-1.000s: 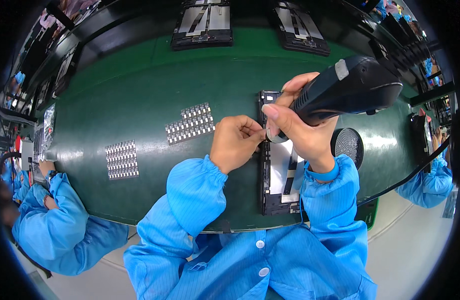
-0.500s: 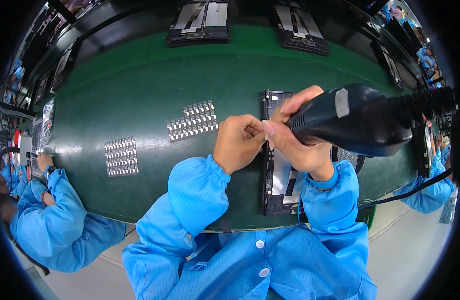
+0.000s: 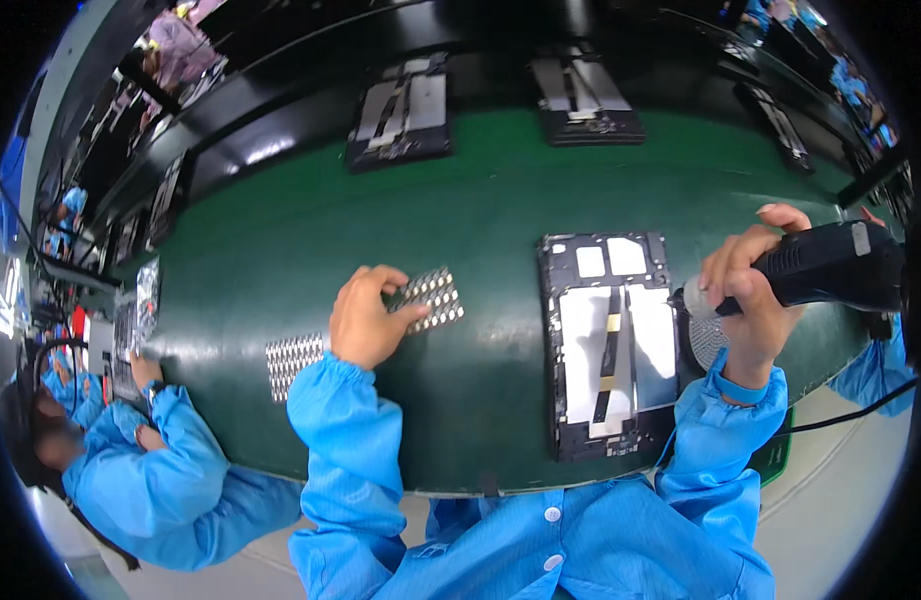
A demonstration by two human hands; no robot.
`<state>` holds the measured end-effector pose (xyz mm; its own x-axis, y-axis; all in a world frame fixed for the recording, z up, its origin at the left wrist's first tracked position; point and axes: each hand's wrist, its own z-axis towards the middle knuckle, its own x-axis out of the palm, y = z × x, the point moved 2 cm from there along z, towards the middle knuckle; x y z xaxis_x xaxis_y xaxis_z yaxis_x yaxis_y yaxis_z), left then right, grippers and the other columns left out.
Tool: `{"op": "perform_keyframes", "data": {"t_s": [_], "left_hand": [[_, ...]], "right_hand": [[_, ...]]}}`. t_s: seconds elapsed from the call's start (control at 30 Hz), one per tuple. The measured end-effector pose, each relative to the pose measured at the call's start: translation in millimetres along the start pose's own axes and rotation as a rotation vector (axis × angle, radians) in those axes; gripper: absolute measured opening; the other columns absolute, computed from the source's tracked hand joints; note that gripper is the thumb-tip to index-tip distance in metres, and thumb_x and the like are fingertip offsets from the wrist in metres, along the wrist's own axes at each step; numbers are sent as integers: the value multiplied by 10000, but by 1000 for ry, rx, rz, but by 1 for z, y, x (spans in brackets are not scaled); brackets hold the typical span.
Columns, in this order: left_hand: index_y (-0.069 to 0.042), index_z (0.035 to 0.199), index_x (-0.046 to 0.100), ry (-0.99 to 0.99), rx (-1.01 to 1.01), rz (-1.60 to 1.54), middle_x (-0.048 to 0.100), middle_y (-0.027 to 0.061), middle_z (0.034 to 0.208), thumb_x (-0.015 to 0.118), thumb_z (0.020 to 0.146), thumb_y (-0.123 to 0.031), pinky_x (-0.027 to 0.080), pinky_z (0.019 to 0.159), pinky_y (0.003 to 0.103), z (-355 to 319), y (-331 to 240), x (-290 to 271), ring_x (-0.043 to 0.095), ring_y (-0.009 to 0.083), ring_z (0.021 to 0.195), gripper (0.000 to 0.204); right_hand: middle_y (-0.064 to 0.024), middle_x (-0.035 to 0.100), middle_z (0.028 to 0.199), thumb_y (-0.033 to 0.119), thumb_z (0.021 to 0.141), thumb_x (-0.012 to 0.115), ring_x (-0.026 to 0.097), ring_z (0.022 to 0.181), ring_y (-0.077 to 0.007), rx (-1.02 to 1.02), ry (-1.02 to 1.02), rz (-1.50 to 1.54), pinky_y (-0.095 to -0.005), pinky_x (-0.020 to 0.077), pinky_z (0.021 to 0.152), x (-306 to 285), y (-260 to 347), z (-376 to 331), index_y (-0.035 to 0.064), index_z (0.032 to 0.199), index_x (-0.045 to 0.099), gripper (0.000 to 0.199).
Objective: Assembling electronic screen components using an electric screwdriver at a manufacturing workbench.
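In my right hand is a black electric screwdriver, its fingers wrapped round the front part. The tool lies nearly level, its pale nose pointing left at the right edge of an opened tablet. That tablet lies flat, showing silver battery panels, a dark ribbon cable and a black frame. My left hand reaches over a sheet of small pale pieces in rows. Its thumb and fingers are apart at the sheet's left part, which they partly hide.
A second sheet of small pieces lies left of my left wrist. More opened tablets stand along the far side. A round perforated dark object sits by my right wrist. At the left a co-worker in blue works.
My hands, together over the tablet before, are now apart: left over the sheet, right beyond the tablet's right edge with the screwdriver. The tablet is uncovered, and the whole view has shifted.
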<state>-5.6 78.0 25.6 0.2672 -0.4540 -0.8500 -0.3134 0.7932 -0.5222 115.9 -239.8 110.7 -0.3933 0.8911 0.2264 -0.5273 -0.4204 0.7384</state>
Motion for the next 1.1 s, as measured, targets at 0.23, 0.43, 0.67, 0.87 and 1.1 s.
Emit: {"op": "perform_keyframes", "data": {"t_s": [0.23,0.43,0.67,0.87,1.1], "left_hand": [[-13,879,639,21,54,-30,589,113,849,833,598,-138,471,723,348,11,-1,5,583,249,798,364],[3,850,637,159,-66,-43,579,73,822,856,559,-97,459,598,259,15,9,-1,567,125,660,378],[39,827,625,238,-242,-564,616,23,706,737,699,63,460,582,180,24,-2,6,574,68,631,172],[32,753,644,137,-125,-342,599,4,658,757,686,47,403,531,177,11,5,18,498,41,591,132],[10,701,620,-125,186,-241,650,79,773,726,700,40,395,503,198,-14,-33,31,492,62,567,110]], "right_hand": [[-59,541,610,-4,750,675,513,476,-139,65,-207,-129,-263,434,468,-83,14,-10,-70,1164,422,490],[-51,566,616,-63,696,724,553,464,-136,146,-365,-120,-247,429,436,-120,-6,-14,16,930,522,319],[-52,609,633,-39,697,755,568,483,-108,165,-341,-182,-226,436,437,-133,-18,-12,-5,864,552,266],[-46,601,608,-13,713,760,559,476,-101,193,-310,-196,-223,430,437,-126,-23,-12,-7,855,547,255],[-35,586,588,11,733,757,550,466,-91,214,-282,-245,-223,425,433,-129,-29,-13,4,845,539,245]]}}
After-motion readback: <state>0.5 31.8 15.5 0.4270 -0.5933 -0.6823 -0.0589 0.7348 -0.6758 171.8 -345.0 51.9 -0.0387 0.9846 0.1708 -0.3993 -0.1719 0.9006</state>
